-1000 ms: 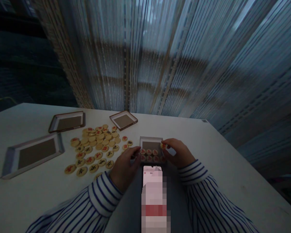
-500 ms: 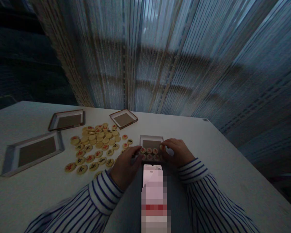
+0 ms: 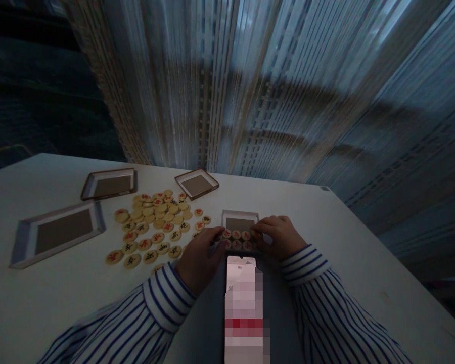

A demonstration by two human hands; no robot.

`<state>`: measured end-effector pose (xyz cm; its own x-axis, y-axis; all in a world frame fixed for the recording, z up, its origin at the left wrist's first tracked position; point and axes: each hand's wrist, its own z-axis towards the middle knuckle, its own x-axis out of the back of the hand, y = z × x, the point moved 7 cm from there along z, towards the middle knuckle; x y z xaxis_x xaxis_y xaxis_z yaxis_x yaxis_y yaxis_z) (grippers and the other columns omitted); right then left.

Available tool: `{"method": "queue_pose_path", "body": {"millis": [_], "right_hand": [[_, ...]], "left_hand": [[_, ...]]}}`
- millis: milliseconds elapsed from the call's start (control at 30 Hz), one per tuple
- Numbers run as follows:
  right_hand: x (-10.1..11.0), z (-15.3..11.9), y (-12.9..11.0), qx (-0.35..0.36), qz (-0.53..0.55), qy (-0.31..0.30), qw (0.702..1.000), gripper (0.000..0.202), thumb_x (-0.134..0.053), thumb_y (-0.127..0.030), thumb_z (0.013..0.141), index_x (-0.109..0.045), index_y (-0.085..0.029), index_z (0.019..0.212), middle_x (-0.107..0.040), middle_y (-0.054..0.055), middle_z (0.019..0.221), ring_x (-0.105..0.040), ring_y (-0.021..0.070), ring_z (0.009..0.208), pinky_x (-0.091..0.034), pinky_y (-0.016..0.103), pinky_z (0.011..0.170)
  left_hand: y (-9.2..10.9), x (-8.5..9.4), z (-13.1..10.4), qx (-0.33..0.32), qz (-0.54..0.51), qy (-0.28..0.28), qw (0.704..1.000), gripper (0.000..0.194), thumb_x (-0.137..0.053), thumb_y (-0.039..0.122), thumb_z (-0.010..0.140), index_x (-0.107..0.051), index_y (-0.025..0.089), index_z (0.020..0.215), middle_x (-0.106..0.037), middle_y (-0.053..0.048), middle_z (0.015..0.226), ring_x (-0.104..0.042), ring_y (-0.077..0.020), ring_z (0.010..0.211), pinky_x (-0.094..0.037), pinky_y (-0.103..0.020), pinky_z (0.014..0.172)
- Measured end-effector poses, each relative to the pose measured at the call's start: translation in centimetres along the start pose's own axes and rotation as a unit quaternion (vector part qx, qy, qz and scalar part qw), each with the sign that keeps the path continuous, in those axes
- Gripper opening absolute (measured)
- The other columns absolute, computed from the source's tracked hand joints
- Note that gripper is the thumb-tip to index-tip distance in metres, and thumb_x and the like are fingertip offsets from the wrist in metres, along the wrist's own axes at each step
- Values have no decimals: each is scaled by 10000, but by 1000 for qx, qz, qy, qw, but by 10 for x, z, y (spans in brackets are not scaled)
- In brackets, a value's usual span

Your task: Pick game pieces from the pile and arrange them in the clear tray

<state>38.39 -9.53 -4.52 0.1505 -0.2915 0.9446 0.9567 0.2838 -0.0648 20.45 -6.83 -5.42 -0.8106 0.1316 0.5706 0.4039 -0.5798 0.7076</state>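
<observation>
A small shallow box lies in front of me, with two rows of round Chinese chess pieces marked in red in its near part. My left hand grips the left edge of this box, thumb and forefinger bent against it. At the right end of the rows, my right hand pinches a chess piece, mostly covered by its fingers. A large scattered pile of pale chess pieces with red and black characters spreads to the left of my left hand.
Two brown-rimmed trays stand at the back of the white table. A larger pale tray lies at far left. Below the small box is a lit phone, its screen partly pixelated. A striped curtain hangs behind the table.
The view has shifted slightly, so the table things appear a little farther right. The piece in my right hand sits lower and closer to the row; my left hand stays by the box.
</observation>
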Motion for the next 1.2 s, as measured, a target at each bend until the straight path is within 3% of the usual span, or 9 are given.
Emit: {"method": "queue_pose_path", "body": {"millis": [567,1200], "right_hand": [[0,9,-7,-32,-35,-128,991,196,-532,-253,778,-674,-257,913,-680,30,860,-543,177,830,-231,341,735],[0,9,-7,-20,-28,-153,988,233,-535,-175,720,-682,-262,879,-680,24,894,-536,198,874,-220,391,823]], "left_hand": [[1,0,0,-10,0,0,1000,249,-489,215,774,-580,136,992,-650,-85,866,-617,-172,774,-524,-320,677],[3,-1,0,-18,10,-11,1000,228,-498,182,780,-587,129,983,-656,-82,856,-619,-175,781,-522,-326,680]]}}
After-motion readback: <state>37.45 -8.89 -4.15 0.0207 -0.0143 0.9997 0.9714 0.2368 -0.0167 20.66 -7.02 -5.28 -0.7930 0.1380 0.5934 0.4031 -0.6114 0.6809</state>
